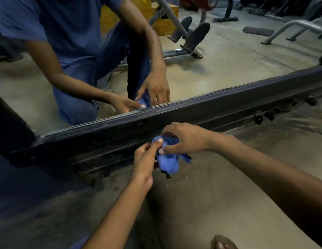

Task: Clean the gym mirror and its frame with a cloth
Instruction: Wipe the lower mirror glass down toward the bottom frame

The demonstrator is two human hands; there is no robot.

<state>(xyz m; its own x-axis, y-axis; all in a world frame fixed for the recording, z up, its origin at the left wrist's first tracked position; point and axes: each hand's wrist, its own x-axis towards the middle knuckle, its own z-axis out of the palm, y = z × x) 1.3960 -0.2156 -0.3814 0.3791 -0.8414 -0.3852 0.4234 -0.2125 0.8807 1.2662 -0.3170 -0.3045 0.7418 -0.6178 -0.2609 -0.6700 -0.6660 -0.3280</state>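
Note:
A crumpled blue cloth (pixel 168 163) is held between both my hands just in front of the mirror's dark bottom frame (pixel 201 109). My right hand (pixel 185 138) grips the cloth from above, fingers curled over it. My left hand (pixel 145 159) pinches the cloth's left side with thumb and fingers. The mirror glass (pixel 228 69) above the frame reflects me crouching and both hands with the cloth. The cloth hangs slightly below my right hand, close to the frame's lower ledge.
The frame runs diagonally from lower left to upper right, with small black brackets (pixel 264 117) below it at the right. A dusty concrete floor (pixel 201 203) lies under my arms. My sandalled foot (pixel 222 242) shows at the bottom edge. Gym benches appear only as reflections.

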